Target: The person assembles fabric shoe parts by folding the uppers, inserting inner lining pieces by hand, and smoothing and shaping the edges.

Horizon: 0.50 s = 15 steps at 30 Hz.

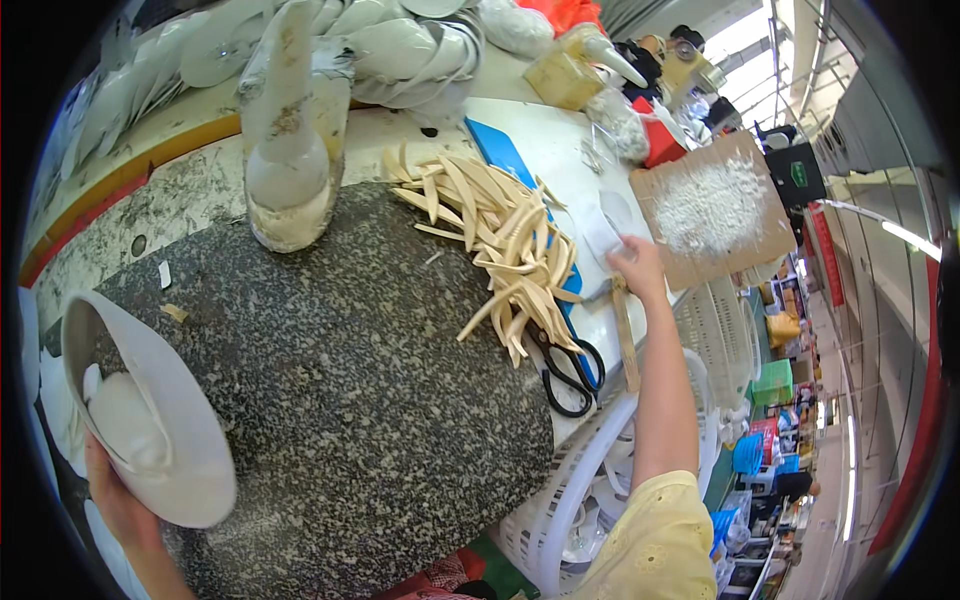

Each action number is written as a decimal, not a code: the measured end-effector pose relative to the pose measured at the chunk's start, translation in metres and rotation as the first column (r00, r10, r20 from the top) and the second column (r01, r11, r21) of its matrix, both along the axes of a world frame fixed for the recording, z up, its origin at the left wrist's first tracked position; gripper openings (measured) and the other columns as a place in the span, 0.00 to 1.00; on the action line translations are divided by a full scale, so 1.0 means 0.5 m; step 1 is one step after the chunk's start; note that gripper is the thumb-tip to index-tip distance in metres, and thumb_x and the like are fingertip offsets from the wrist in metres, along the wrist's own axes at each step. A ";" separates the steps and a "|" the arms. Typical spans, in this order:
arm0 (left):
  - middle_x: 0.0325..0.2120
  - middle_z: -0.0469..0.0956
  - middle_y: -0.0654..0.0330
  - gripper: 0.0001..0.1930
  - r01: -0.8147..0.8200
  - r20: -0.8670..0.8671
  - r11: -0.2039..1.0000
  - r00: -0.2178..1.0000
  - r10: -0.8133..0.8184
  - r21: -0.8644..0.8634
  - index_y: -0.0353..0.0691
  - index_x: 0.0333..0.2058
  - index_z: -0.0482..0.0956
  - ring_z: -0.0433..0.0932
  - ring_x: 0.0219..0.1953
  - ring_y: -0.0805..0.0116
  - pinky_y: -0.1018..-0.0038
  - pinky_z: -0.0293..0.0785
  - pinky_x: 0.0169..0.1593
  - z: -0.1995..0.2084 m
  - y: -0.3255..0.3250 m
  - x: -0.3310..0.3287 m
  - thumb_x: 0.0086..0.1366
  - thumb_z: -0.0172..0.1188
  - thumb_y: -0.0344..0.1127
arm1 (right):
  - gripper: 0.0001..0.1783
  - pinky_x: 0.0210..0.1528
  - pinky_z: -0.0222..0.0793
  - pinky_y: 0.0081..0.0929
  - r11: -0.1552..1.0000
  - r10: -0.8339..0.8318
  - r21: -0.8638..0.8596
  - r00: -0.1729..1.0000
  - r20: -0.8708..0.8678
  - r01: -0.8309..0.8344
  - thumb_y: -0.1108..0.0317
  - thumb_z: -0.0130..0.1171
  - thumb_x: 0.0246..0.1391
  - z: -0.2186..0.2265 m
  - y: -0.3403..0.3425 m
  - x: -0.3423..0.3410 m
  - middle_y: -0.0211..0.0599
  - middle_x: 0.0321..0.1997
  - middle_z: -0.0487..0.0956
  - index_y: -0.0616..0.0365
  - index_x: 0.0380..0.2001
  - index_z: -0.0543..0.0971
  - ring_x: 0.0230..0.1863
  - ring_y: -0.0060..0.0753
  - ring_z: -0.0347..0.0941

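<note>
My left hand (120, 500), at the lower left, grips a pale grey-white hollow piece (190, 450) with a curved rim. A smaller rounded white part (128, 420) shows inside it. At the far right of the worktop, my right hand (640, 267) is closed, its fingertips on a small thin white piece (602, 235) whose exact kind I cannot make out. A brown cardboard sheet (660, 190) heaped with white powder (712, 207) lies just right of that hand. A wooden stick (625, 335) lies beneath the right wrist.
Cream strips (500, 225) lie piled across a blue board (500, 150), with black-handled scissors (570, 370) beside them. A dark speckled stone slab (370, 380) fills the middle. A bottle in a cloudy container (290, 190) stands behind it; white baskets (560, 490) sit at the right.
</note>
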<state>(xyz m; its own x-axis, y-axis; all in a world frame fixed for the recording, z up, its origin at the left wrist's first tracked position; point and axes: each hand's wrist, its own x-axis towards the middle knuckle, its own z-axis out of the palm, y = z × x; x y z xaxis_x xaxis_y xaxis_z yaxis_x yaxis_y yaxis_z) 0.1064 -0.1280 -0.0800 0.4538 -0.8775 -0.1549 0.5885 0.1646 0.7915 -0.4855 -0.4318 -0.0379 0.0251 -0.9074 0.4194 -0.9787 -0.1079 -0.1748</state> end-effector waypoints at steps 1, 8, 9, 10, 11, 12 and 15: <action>0.50 0.63 0.59 0.21 -0.032 -0.063 1.000 0.997 0.031 0.000 0.35 0.53 0.58 0.62 0.52 0.69 0.72 0.57 0.56 -0.005 0.006 0.022 0.63 0.41 0.38 | 0.23 0.41 0.64 0.23 0.953 -0.070 0.284 0.989 -0.129 0.105 0.67 0.60 0.35 0.007 -0.002 0.003 0.39 0.32 0.75 0.62 0.39 0.73 0.35 0.31 0.70; 0.51 0.63 0.59 0.21 -0.213 -0.171 0.960 0.955 0.244 0.181 0.36 0.53 0.59 0.62 0.53 0.69 0.73 0.56 0.57 -0.026 -0.034 -0.009 0.63 0.42 0.39 | 0.17 0.34 0.64 0.15 0.966 0.034 0.127 0.601 0.798 -0.223 0.76 0.57 0.39 0.085 0.067 0.059 0.33 0.27 0.76 0.68 0.37 0.73 0.27 0.19 0.70; 0.51 0.63 0.59 0.20 -0.207 -0.139 0.960 0.962 0.235 0.188 0.36 0.52 0.60 0.62 0.52 0.69 0.73 0.56 0.56 -0.021 -0.038 -0.016 0.63 0.42 0.39 | 0.16 0.34 0.64 0.15 0.953 0.117 0.049 0.511 0.852 -0.300 0.78 0.57 0.39 0.102 0.087 0.079 0.33 0.28 0.76 0.69 0.36 0.73 0.27 0.19 0.70; 0.50 0.64 0.59 0.20 -0.204 -0.106 0.960 0.968 0.227 0.190 0.36 0.52 0.60 0.63 0.52 0.68 0.73 0.57 0.56 -0.015 -0.037 -0.013 0.63 0.42 0.39 | 0.15 0.34 0.64 0.14 0.929 0.202 -0.042 0.408 0.890 -0.369 0.79 0.56 0.40 0.119 0.111 0.109 0.34 0.29 0.76 0.70 0.36 0.73 0.28 0.18 0.70; 0.50 0.64 0.59 0.20 -0.199 -0.107 0.963 0.970 0.220 0.181 0.36 0.52 0.60 0.63 0.52 0.68 0.73 0.57 0.56 -0.013 -0.036 -0.010 0.63 0.42 0.39 | 0.17 0.36 0.65 0.16 0.906 0.243 -0.107 0.298 0.923 -0.409 0.78 0.59 0.39 0.132 0.137 0.143 0.36 0.30 0.77 0.71 0.37 0.72 0.29 0.20 0.71; 0.50 0.64 0.59 0.20 -0.158 -0.142 0.973 0.973 0.182 0.166 0.36 0.52 0.60 0.63 0.52 0.68 0.72 0.57 0.56 -0.012 -0.035 -0.008 0.63 0.43 0.39 | 0.17 0.36 0.65 0.16 0.909 0.254 -0.118 0.306 0.918 -0.401 0.78 0.59 0.39 0.150 0.165 0.169 0.36 0.30 0.77 0.71 0.37 0.72 0.29 0.20 0.71; 0.49 0.65 0.59 0.20 -0.090 -0.157 0.985 0.981 0.113 0.147 0.36 0.51 0.61 0.64 0.51 0.68 0.72 0.58 0.55 -0.026 -0.046 -0.015 0.62 0.44 0.39 | 0.19 0.38 0.66 0.18 0.884 0.283 -0.150 0.252 0.925 -0.442 0.78 0.60 0.38 0.152 0.221 0.199 0.40 0.32 0.77 0.72 0.37 0.72 0.31 0.23 0.72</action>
